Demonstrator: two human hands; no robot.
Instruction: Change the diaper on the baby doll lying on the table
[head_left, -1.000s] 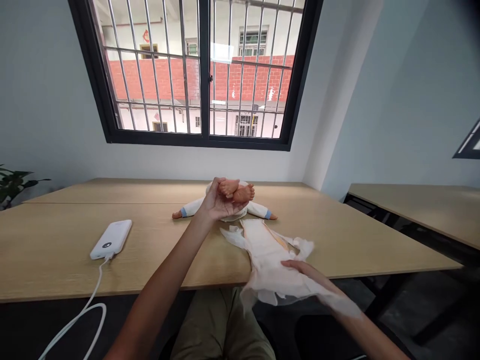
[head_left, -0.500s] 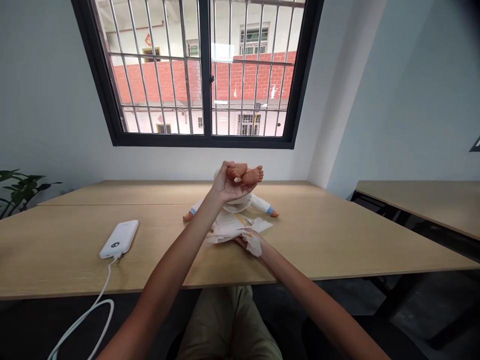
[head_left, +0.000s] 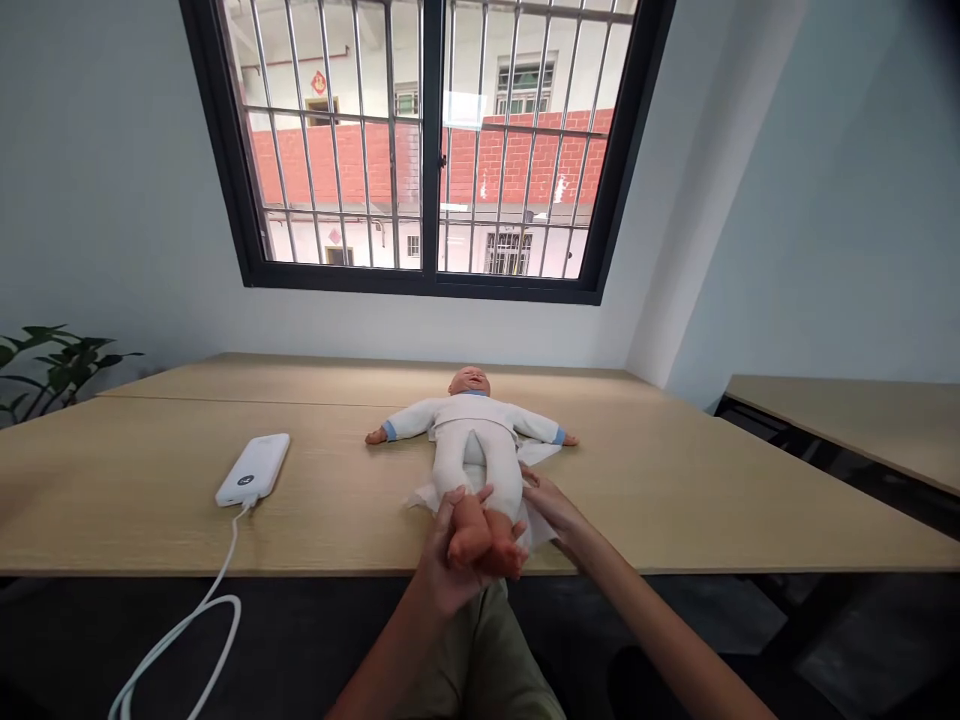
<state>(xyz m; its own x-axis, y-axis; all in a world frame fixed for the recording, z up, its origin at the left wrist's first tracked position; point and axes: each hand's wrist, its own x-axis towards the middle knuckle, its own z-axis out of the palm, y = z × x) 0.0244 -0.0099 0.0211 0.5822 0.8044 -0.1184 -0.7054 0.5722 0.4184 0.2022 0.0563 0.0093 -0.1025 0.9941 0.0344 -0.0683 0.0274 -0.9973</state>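
Left grip (head_left: 450,550) closed round ankles of baby doll (head_left: 476,430), legs lifted; right grip (head_left: 551,510) open, resting on diaper (head_left: 424,497) under hips; counter (head_left: 150,520) beneath.

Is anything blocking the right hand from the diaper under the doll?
Nothing visible does: the right hand already touches the diaper, beside the doll's leg. The left hand holds the doll's feet up, clear of it.

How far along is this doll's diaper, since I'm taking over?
Done: the diaper lies under the doll's hips. In hand: the left hand lifts its feet, and the right hand touches the diaper's edge. Left: the diaper looks unfastened.
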